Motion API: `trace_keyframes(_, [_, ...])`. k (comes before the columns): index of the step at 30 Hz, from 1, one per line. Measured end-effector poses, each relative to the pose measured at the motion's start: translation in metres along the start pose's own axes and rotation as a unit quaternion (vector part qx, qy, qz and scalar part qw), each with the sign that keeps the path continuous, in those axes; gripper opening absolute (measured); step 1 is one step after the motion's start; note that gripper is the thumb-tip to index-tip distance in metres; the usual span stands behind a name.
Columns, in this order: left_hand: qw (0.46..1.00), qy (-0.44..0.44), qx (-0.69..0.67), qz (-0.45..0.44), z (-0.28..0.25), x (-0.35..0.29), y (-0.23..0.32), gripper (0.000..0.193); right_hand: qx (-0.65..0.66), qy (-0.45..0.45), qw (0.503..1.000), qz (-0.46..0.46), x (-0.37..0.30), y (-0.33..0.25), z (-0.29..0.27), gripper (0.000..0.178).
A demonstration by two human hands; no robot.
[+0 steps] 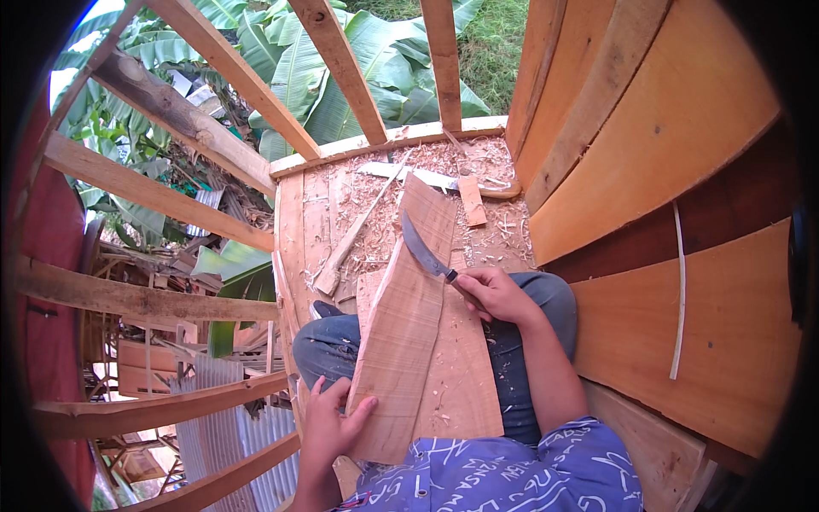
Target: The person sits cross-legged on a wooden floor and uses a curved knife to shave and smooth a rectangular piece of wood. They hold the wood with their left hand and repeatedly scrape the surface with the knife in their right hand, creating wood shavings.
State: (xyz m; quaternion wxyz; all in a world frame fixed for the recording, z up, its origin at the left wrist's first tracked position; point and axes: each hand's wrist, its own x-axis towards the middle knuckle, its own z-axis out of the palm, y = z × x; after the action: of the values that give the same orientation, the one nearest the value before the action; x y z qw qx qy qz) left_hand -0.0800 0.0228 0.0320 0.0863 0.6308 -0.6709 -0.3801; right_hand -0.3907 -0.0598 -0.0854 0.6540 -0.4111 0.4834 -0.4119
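A long wooden board (pixel 401 324) slants across my lap, its far end narrowing toward the shavings. Under it lies a second, wider board (pixel 465 384). My right hand (pixel 495 294) is closed round the dark handle of a curved knife (pixel 420 247), whose blade rests over the upper board's far part; whether the edge touches the wood I cannot tell. At the near left edge, my left hand (pixel 335 418) lies on the upper board with its fingers apart, thumb on the top face.
Wood shavings (pixel 350 200) cover the plank floor ahead. A handsaw (pixel 409 177), a small wood block (pixel 472 200) and a long tapered stick (pixel 363 226) lie there. Wooden rails (pixel 341 68) bound the front and left; a plank wall (pixel 648 145) rises on the right.
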Motion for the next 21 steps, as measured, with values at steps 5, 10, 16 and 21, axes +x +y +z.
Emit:
trace_keyframes(5, [0.999, 0.029, -0.028, 0.003, 0.004, -0.003, 0.002, 0.026, 0.063, 0.002, 0.998, -0.005, -0.004, -0.005, -0.005, 0.028])
trace_keyframes(10, [1.0, 0.022, -0.015, 0.01, 0.002, 0.001, 0.006, 0.025, 0.054, 0.052, 0.997, 0.001, 0.004, 0.009, -0.01, 0.029])
trace_keyframes(16, [1.0, 0.017, -0.015, -0.004, 0.001, 0.0, 0.006, 0.026, 0.037, -0.034, 0.997, 0.061, -0.007, -0.011, -0.007, 0.029])
trace_keyframes(21, [1.0, 0.015, -0.011, 0.001, 0.001, 0.001, 0.007, 0.026, 0.038, -0.03, 0.997, 0.06, -0.008, -0.012, -0.007, 0.03])
